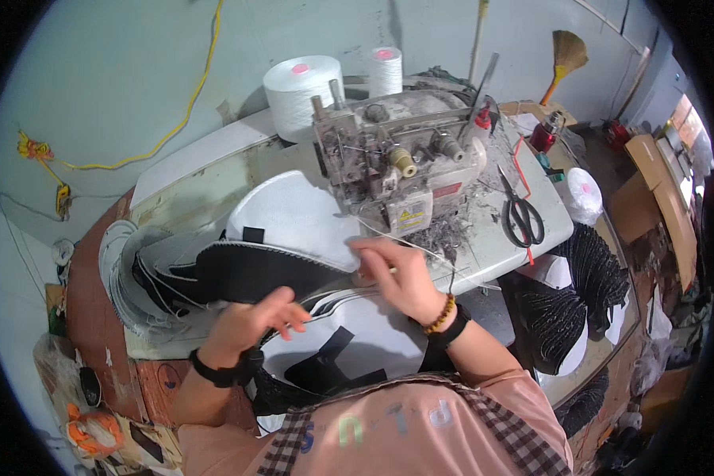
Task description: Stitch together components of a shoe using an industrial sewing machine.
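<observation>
An overlock sewing machine (404, 159), dusty with lint, stands on a pale table. In front of it lies a curved fabric piece, its black panel (270, 274) stitched along the edge, with a white panel (289, 210) behind it carrying a small black tab. My right hand (404, 278) pinches the right end of this fabric piece close to the machine's front. Fingers apart, my left hand (266, 321) hovers by the near edge of the black panel and holds nothing. Below both hands, a stack of white fabric pieces (389, 337) with black strips rests at my lap.
Stitched pieces (123, 274) curl in a chain at the table's left. Black scissors (522, 220) lie right of the machine. Thread cones (303, 95) stand behind it. Bundles of black fabric pieces (551, 309) sit at the right, near a wrapped cone (581, 194).
</observation>
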`<move>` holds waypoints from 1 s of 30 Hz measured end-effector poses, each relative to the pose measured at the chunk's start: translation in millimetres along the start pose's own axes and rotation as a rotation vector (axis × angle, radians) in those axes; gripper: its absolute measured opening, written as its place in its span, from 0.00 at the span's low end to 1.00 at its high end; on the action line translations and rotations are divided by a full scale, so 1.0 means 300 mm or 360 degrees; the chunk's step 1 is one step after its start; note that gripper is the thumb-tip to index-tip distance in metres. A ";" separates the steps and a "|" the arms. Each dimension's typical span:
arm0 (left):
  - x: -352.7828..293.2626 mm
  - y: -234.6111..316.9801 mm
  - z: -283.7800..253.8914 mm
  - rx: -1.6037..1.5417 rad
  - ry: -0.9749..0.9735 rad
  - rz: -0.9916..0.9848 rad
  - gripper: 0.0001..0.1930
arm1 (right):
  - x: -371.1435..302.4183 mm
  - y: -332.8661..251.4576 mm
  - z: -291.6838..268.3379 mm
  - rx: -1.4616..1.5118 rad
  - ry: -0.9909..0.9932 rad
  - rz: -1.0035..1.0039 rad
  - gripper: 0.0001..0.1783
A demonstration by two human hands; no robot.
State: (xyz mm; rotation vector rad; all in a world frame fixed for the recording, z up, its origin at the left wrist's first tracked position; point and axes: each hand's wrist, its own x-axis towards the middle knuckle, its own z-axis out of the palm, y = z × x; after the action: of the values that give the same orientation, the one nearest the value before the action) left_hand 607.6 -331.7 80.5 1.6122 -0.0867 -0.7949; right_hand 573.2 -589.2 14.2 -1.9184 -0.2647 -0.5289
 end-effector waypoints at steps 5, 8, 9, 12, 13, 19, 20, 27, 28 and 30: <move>0.107 0.032 0.073 0.1379 0.0437 0.1085 0.11 | -0.107 -0.031 0.046 -0.0198 -0.0395 -0.0141 0.13; 0.218 0.028 0.046 0.1233 0.0722 0.1359 0.11 | -0.138 -0.033 0.067 -0.0406 -0.0571 -0.0339 0.19; 0.260 0.021 0.019 0.1163 0.0761 0.1373 0.10 | -0.144 -0.029 0.067 -0.0408 -0.0558 -0.0375 0.19; 0.415 -0.016 -0.076 0.0678 0.1023 0.1573 0.09 | -0.151 -0.014 0.051 -0.0282 -0.0546 -0.0365 0.16; 0.433 -0.036 -0.135 0.0602 0.1077 0.1448 0.10 | -0.151 -0.009 0.043 -0.0235 -0.0547 -0.0333 0.15; 0.290 -0.132 -0.401 0.1788 0.1102 0.0334 0.22 | -0.085 0.015 -0.084 0.0025 -0.0387 -0.0182 0.05; 0.250 -0.135 -0.394 0.1939 0.1166 0.0122 0.22 | -0.065 0.019 -0.111 0.0040 -0.0306 -0.0144 0.04; 0.069 -0.037 -0.132 0.1477 0.1076 0.1415 0.09 | 0.060 0.053 -0.147 0.0231 -0.0922 0.0110 0.06; 0.064 -0.014 -0.110 0.1397 0.1144 0.1632 0.10 | 0.061 0.053 -0.139 0.0272 -0.0963 0.0114 0.06; 0.029 0.004 -0.066 0.1406 0.0587 0.1507 0.15 | 0.034 0.044 -0.112 0.0277 -0.1016 0.0174 0.06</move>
State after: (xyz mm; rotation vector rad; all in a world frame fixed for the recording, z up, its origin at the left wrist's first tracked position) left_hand 625.2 -319.4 77.7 2.1825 -0.9611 0.3546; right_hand 579.6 -625.8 19.1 -1.8692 -0.5888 0.1915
